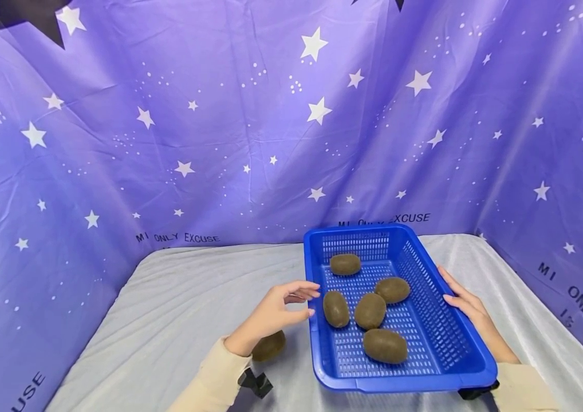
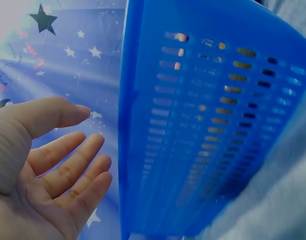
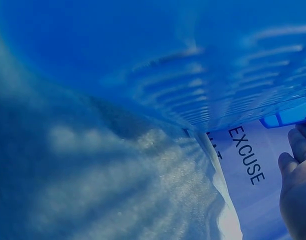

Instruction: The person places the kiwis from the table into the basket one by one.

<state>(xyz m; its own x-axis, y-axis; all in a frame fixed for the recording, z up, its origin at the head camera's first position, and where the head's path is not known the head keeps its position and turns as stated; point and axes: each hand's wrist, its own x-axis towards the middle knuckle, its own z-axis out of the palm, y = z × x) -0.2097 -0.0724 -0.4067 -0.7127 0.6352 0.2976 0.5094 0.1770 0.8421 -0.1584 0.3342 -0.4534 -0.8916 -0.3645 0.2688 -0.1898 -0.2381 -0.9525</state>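
A blue plastic basket [image 1: 400, 382] with slotted walls stands on the cloth, holding several brown, oval kiwis [image 1: 385, 345] spread over its floor. Beside its left rim is my left hand [image 1: 281, 309], palm toward the basket and fingers loosely bent. The left wrist view shows a gap between this hand [image 2: 58, 175] and the basket wall [image 2: 158, 150]. One more kiwi [image 1: 269, 347] lies on the cloth, partly hidden by my left wrist. My right hand [image 1: 474, 309] holds the right rim from outside; some of its fingers are hidden by the rim.
A pale grey cloth [image 1: 168, 320] covers the table. Purple curtains [image 1: 250, 126] with white stars hang close behind and along both sides. Black wrist mounts [image 1: 256, 382] sit under the cream sleeves [image 1: 214, 375].
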